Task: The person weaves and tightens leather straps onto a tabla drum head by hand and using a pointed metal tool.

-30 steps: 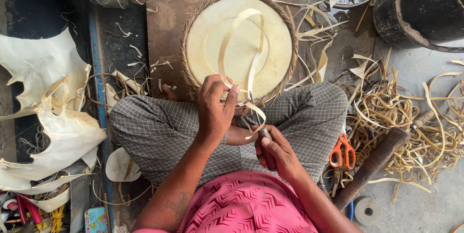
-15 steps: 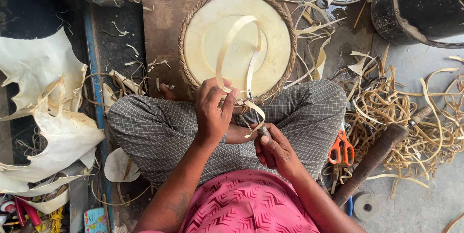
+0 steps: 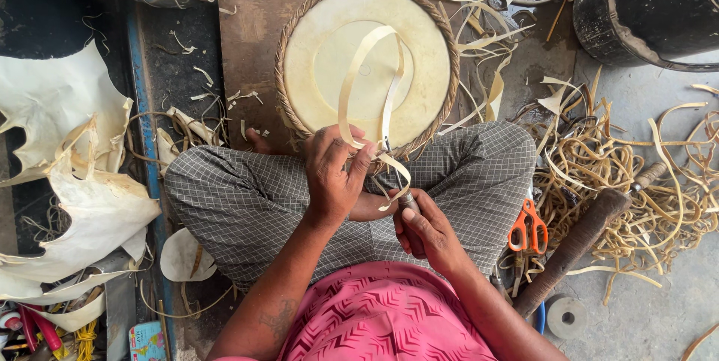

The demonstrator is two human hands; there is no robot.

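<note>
At the centre of the head view, above the crossed legs, the left hand [image 3: 333,174] pinches a pale strip [image 3: 367,76] between thumb and fingertips, the digits pressed together on its lower end. The strip rises from that pinch in one tall loop toward 12 o'clock, arching over the round woven tray [image 3: 299,117] that lies flat on a brown board [image 3: 251,39], then comes down and trails toward the right hand [image 3: 428,235]. The right hand, at 5 o'clock of the left, is closed around the dark handle of a small tool [image 3: 408,201]; its tip, just beside the strip, is too small to identify.

Handling, as a judgement: the strip appears thin, light and springy, holding its own arch without support, so it is likely to twist or kink if bent sharply. A flat-faced pinch close to the working point, as shown, seems the secure hold.

Count: one strip in hand, one tray, one board, one pair of orange-handled scissors [image 3: 528,226] at 3 o'clock, and one dark wooden mallet [image 3: 577,245] just beyond. Two dark tubs are cut off by the upper edge. Pale sheets [image 3: 75,174] lie at 9 o'clock, and a tangle of offcuts [image 3: 636,181] at 3 o'clock is too dense to number.
</note>
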